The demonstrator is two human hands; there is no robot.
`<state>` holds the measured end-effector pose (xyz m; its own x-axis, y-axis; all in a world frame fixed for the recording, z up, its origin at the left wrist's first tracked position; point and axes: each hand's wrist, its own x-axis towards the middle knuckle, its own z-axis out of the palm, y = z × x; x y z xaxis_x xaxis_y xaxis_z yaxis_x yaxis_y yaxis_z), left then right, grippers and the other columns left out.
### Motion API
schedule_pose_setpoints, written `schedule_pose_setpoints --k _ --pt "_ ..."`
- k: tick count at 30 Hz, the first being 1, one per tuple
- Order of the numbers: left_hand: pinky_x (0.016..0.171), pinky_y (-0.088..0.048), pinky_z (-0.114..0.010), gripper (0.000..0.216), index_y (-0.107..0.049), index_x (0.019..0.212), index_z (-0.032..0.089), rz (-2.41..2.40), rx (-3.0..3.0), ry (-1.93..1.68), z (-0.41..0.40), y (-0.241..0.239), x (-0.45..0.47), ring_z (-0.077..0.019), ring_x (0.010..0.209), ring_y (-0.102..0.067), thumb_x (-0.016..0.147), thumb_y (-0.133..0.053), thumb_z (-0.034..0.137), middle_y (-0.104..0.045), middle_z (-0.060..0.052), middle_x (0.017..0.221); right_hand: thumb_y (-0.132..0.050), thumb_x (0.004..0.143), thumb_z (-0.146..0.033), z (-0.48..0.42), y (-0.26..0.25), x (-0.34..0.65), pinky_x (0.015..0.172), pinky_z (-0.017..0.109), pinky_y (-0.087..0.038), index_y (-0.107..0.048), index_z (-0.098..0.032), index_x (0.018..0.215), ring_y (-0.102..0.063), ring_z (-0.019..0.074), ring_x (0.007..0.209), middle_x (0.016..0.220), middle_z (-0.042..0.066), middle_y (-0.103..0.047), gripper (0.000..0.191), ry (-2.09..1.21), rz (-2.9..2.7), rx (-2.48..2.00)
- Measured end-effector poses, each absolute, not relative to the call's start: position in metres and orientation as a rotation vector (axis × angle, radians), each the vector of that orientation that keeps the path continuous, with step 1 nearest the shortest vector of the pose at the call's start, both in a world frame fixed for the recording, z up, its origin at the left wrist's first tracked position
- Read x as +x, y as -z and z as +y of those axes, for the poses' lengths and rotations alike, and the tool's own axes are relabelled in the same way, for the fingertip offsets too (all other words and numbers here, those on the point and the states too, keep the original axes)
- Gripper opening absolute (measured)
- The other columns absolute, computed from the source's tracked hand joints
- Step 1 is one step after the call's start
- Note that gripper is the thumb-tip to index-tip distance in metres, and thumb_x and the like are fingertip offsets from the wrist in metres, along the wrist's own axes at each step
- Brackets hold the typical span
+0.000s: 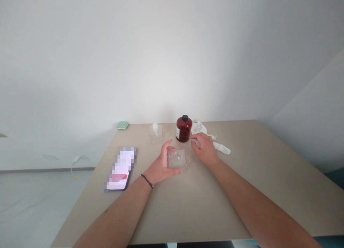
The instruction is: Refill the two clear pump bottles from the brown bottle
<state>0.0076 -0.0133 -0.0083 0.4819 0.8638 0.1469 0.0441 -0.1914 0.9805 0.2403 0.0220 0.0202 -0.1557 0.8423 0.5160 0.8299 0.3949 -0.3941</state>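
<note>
My left hand [163, 165] holds a small clear square box [177, 161], thumb along the near side and fingers at the far side. A round, transparent bump shows on the box. To the right, my right hand [203, 147] is bent over the table, its thumb and forefinger apart and nothing visible between them. Its fingertips are close to a dark red, see-through bottle [184, 130] with a black cap and a white label; the bottle stands upright. Whether they touch it, I cannot tell.
Behind my left hand stands another clear box [156, 136] with a white piece [155, 128] at it. Crumpled white tissues [222, 148] lie right of the bottle. A phone [121, 169] lies at the left, and a green case [123, 125] sits at the back left corner by the wall.
</note>
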Motion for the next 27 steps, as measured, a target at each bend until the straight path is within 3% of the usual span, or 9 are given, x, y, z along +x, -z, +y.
schedule_pose_setpoints --k 6,9,12,16,19,22,27 --pt "0.113 -0.035 -0.051 0.114 -0.007 0.152 0.031 0.822 1.603 -0.905 -0.014 0.007 0.007 -0.0269 0.122 -0.054 0.069 -0.085 0.029 -0.048 -0.010 0.131 -0.050 0.080 -0.015 0.020 -0.024 0.235 0.069 0.035 -0.041 -0.054 -0.023 0.078 -0.058 0.0231 0.075 0.079 0.005 -0.063 0.008 -0.153 -1.985 -1.376" --pt "0.112 -0.037 -0.050 0.112 -0.007 0.152 0.032 0.845 1.620 -0.900 -0.014 0.008 0.007 -0.0265 0.122 -0.055 0.071 -0.084 0.027 -0.048 -0.010 0.131 -0.050 0.080 -0.018 0.030 -0.032 0.230 0.069 0.035 -0.043 -0.052 -0.023 0.077 -0.056 0.0222 0.074 0.078 0.004 -0.060 0.006 -0.157 -1.851 -1.355" --pt "0.112 -0.036 -0.051 0.113 -0.007 0.152 0.031 0.849 1.632 -0.897 -0.013 0.009 0.007 -0.0266 0.122 -0.054 0.070 -0.084 0.027 -0.048 -0.010 0.131 -0.052 0.082 -0.023 0.051 -0.044 0.223 0.078 0.038 -0.047 -0.056 -0.023 0.087 -0.059 0.0241 0.086 0.090 0.006 -0.063 0.006 -0.129 -1.668 -1.302" --pt "0.112 -0.036 -0.051 0.114 -0.006 0.152 0.030 0.853 1.643 -0.885 -0.012 0.007 0.008 -0.0262 0.119 -0.055 0.069 -0.085 0.029 -0.047 -0.010 0.129 -0.060 0.079 -0.029 0.085 -0.058 0.212 0.093 0.045 -0.048 -0.058 -0.022 0.110 -0.059 0.0283 0.110 0.120 0.012 -0.063 0.032 -0.234 -1.534 -1.304" --pt "0.111 -0.038 -0.051 0.114 -0.005 0.152 0.031 0.841 1.641 -0.885 -0.013 0.005 0.009 -0.0253 0.117 -0.056 0.070 -0.084 0.029 -0.048 -0.009 0.129 -0.066 0.076 -0.037 0.101 -0.062 0.205 0.098 0.046 -0.047 -0.057 -0.022 0.116 -0.060 0.0286 0.114 0.129 0.013 -0.062 0.044 -0.412 -1.507 -1.374" --pt "0.110 -0.038 -0.051 0.114 -0.006 0.153 0.031 0.825 1.647 -0.896 -0.013 0.003 0.009 -0.0259 0.117 -0.056 0.070 -0.084 0.031 -0.049 -0.009 0.128 -0.068 0.075 -0.040 0.102 -0.064 0.202 0.094 0.043 -0.049 -0.059 -0.022 0.111 -0.065 0.0253 0.104 0.117 0.010 -0.068 0.041 -0.530 -1.469 -1.429" --pt "0.112 -0.036 -0.057 0.117 -0.007 0.153 0.032 0.830 1.688 -0.881 -0.013 0.005 0.007 -0.0318 0.124 -0.052 0.066 -0.086 0.035 -0.043 -0.012 0.137 -0.068 0.074 -0.043 0.095 -0.070 0.200 0.080 0.039 -0.050 -0.064 -0.022 0.084 -0.066 0.0225 0.082 0.087 0.003 -0.072 0.024 -0.514 -1.438 -1.500"
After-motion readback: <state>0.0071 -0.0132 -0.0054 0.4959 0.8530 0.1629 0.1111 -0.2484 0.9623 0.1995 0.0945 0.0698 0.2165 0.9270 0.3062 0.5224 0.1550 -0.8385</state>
